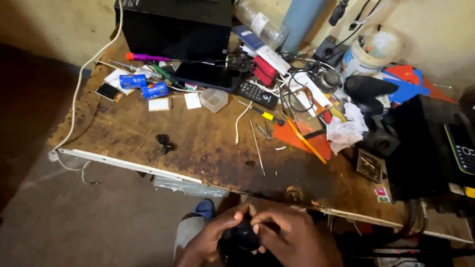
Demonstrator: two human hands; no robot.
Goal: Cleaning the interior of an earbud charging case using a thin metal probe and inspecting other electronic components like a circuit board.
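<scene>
A: Hands, item one?
B: Left hand and right hand, together below the near edge of the worktop, both closed around one small black object. Fingers of both curl over its top. What kind of object it is cannot be told; it is dark and mostly covered.

A: Worktop, near part?
B: Worn brown board, white strip along the near edge. Two small black bits lie toward the near left corner. A thin white wire lies mid-board.

A: Far left?
B: Two blue cylinders, just beside each other. A purple-handled screwdriver lies behind them, in front of a black box at the far edge.

A: Middle and right?
B: Black remote control, clear plastic tub, yellow-handled screwdriver, orange sheet, crumpled white paper. A clear bottle lies tilted at the far edge. A white jar stands toward the far right corner. A black handset with a keypad sits at the right edge.
</scene>
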